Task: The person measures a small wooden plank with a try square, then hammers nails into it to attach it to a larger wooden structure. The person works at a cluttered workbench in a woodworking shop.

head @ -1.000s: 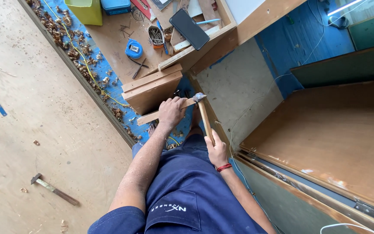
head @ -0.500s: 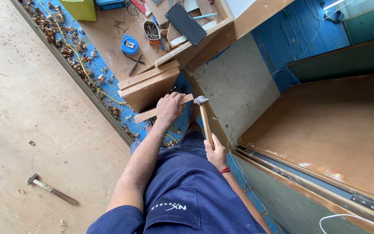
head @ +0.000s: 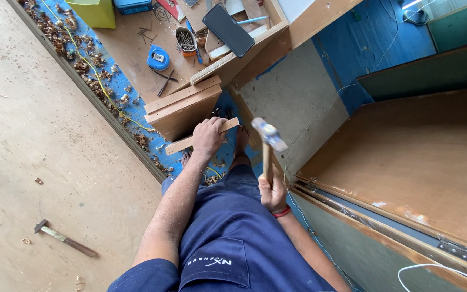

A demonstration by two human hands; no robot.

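Observation:
My left hand [head: 208, 135] presses down on a thin wooden strip [head: 179, 144] that lies across the blue floor beside a wooden box [head: 182, 108]. My right hand [head: 272, 193] grips the wooden handle of a hammer [head: 267, 141]; its metal head is raised above the floor, to the right of the strip. My bare feet show just below the strip, next to a grey panel [head: 293, 113].
A blue tape measure [head: 158, 58], a tin of nails [head: 186, 40], loose nails and a dark phone [head: 228, 30] lie on a board beyond the box. A second hammer [head: 65, 238] rests on the plywood sheet at left. Wood shavings line its edge. A brown cabinet panel [head: 422, 162] stands right.
The hammer head has swung up and away from the strip's right end. My left hand stays on the strip.

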